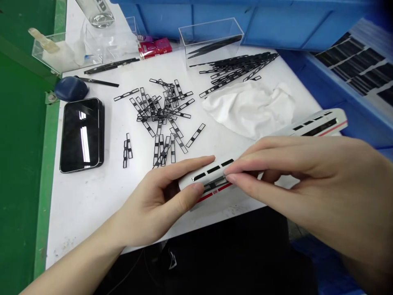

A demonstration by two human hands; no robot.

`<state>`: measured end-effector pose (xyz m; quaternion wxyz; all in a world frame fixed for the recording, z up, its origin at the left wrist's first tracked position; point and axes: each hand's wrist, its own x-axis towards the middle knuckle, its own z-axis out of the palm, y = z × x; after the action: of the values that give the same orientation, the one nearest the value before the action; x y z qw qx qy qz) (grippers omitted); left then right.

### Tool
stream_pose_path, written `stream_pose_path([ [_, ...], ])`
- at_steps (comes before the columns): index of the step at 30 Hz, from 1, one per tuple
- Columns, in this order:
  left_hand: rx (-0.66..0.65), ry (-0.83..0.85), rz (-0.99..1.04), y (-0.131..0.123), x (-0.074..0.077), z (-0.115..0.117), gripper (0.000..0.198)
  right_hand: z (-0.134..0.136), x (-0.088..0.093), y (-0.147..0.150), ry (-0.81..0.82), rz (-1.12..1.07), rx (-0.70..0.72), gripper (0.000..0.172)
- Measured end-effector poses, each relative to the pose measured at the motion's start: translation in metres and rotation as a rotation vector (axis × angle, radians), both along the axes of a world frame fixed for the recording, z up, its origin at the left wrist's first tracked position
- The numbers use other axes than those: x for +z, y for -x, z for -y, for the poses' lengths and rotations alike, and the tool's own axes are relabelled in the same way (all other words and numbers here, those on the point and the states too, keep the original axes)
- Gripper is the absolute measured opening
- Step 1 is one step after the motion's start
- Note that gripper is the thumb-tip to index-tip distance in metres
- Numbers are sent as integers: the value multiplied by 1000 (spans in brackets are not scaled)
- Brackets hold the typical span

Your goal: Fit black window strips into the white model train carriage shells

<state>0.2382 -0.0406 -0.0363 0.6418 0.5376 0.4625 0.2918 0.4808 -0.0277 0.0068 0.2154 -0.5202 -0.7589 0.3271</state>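
Observation:
A white model train car point(208, 174) with dark roof slots and a red side stripe lies slantwise above the table's near edge. Its rounded left end is gripped by my left hand point(162, 196), thumb on the near side and fingers over the far side. My right hand point(276, 168) is closed in a pinch at the side window opening near the car's middle; whatever is between those fingertips is hidden. Part of a dark window strip point(211, 185) shows in the opening between both hands. Beyond lies a loose pile of black framed strips point(159, 112).
Behind the car is a crumpled white cloth point(248, 108). More black strips point(236, 67) are heaped near a clear box point(211, 35). At left are a black-topped device point(81, 135), a dark blue rounded object point(71, 88) and tweezers point(101, 82). A blue bin point(221, 18) borders the back.

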Motion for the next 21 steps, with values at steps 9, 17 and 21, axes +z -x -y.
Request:
stream_pose_path([
  [9,31,-100,-83,-2,-1,3,34,15,-6,12,-51,-38,-162,11],
  [17,1,-132,-53,-6,1,4,34,6,-8,10,133,-113,-185,6],
  [21,9,-129,-13,-6,-2,5,34,-9,-4,5,229,-143,-107,4],
])
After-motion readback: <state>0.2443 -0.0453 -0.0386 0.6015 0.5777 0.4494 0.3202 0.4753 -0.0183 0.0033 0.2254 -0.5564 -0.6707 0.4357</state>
